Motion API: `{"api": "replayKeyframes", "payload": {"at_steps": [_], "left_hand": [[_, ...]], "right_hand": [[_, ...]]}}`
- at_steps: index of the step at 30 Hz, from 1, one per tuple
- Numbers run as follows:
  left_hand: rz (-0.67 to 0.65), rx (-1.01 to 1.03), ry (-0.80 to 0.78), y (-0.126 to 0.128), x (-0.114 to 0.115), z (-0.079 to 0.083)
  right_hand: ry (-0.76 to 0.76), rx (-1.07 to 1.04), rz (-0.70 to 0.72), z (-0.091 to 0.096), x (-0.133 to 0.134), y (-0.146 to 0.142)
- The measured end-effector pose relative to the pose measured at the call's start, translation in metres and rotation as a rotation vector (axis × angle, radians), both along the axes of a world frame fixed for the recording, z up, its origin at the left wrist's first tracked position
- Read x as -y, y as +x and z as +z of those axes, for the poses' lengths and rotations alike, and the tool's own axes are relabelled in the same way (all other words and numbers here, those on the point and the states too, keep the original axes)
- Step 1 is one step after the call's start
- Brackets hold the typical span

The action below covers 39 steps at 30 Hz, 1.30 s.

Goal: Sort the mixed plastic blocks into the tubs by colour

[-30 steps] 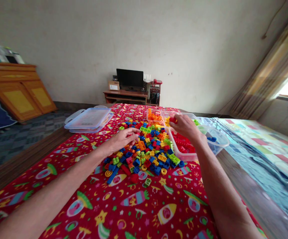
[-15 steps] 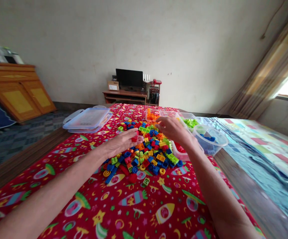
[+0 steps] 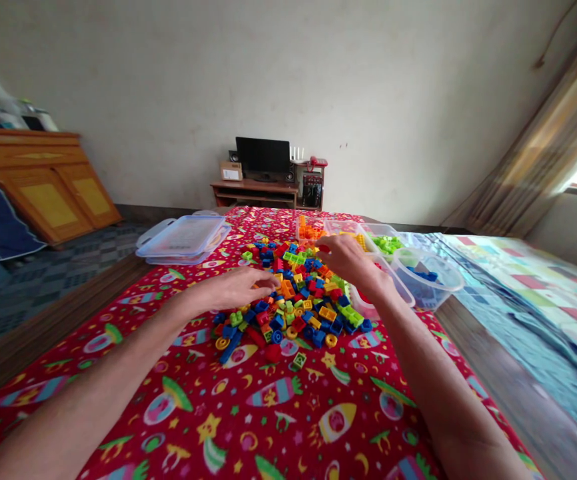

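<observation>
A heap of colourful plastic building bricks (image 3: 288,307) lies on the red patterned cloth (image 3: 278,433). Over the heap's left side is my left hand (image 3: 236,288), its thumb and fingers apart and nothing visible between them. My right hand (image 3: 348,259) hangs over the far right side, its fingers bent down around a red brick (image 3: 324,249) that shows at the fingertips. Just beyond it stands a clear box of orange bricks (image 3: 311,231). Part of a box with red bricks (image 3: 363,308) is hidden by my right forearm.
Right of the heap are a box of light green bricks (image 3: 387,245) and a round clear tub (image 3: 451,283) with blue bricks. Stacked clear lids (image 3: 183,237) lie at the far left. A bed (image 3: 528,293) runs along the right, and a monitor (image 3: 262,157) stands by the wall.
My left hand has drawn back a little to the left, and the red brick seen at its fingers is gone from it. A red brick now shows at my right fingertips. The view has shifted slightly.
</observation>
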State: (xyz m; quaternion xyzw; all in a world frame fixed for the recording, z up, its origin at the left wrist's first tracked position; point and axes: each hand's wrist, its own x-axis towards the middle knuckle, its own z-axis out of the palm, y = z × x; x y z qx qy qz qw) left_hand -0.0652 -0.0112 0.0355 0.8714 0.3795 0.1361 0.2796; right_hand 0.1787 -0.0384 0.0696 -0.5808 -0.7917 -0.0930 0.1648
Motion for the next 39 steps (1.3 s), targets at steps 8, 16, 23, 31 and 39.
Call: {"api": "replayKeyframes", "payload": {"at_steps": [8,16,23,31,39], "left_hand": [[-0.126,-0.327,0.151,-0.002,0.013,-0.004],[-0.131,-0.229,0.21,0.002,0.001,-0.015],[0.108,0.018,0.167,0.0,-0.014,-0.009],[0.211,0.282,-0.062,-0.007,-0.025,-0.017],[0.183,0.227,0.076,-0.004,-0.032,-0.029]], "right_hand": [[-0.108,0.088,-0.325,0.009,-0.002,0.071],[0.011,0.037,-0.357,0.017,0.001,0.067],[-0.015,0.062,-0.119,0.011,0.003,0.03],[-0.094,0.112,0.098,-0.015,0.0,-0.007],[-0.298,0.217,0.149,-0.022,0.006,-0.012]]}}
